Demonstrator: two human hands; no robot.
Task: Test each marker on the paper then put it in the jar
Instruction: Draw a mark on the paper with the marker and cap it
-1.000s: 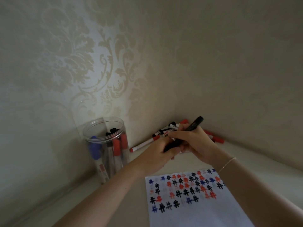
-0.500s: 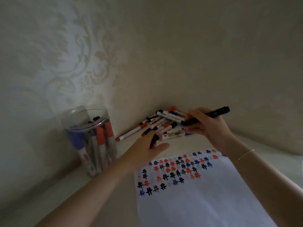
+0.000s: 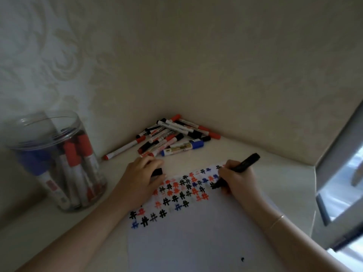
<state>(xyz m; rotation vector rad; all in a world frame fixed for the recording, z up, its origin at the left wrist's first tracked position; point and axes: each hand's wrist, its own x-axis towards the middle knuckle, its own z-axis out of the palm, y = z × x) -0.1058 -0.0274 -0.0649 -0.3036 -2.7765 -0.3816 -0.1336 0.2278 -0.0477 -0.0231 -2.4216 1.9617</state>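
Observation:
My right hand [image 3: 238, 180] grips a black marker [image 3: 246, 164] with its tip down on the white paper [image 3: 196, 242], at the right end of rows of black, red and blue hash marks. My left hand [image 3: 140, 178] rests on the paper's upper left edge and holds the marker's black cap [image 3: 157, 171] under its fingers. A clear plastic jar [image 3: 59, 160] stands at the left with several red-capped and blue-capped markers upright inside. A pile of markers [image 3: 172, 137] lies in the corner behind the paper.
The white table [image 3: 49, 232] sits in a corner between two wallpapered walls. A grey window frame [image 3: 337, 173] stands at the right edge of the table. A small black ink dot [image 3: 242, 259] marks the paper's lower part.
The cap came off the black marker and stayed in my left hand. My right hand swung the marker down from the air onto the paper. The view tilted down and right.

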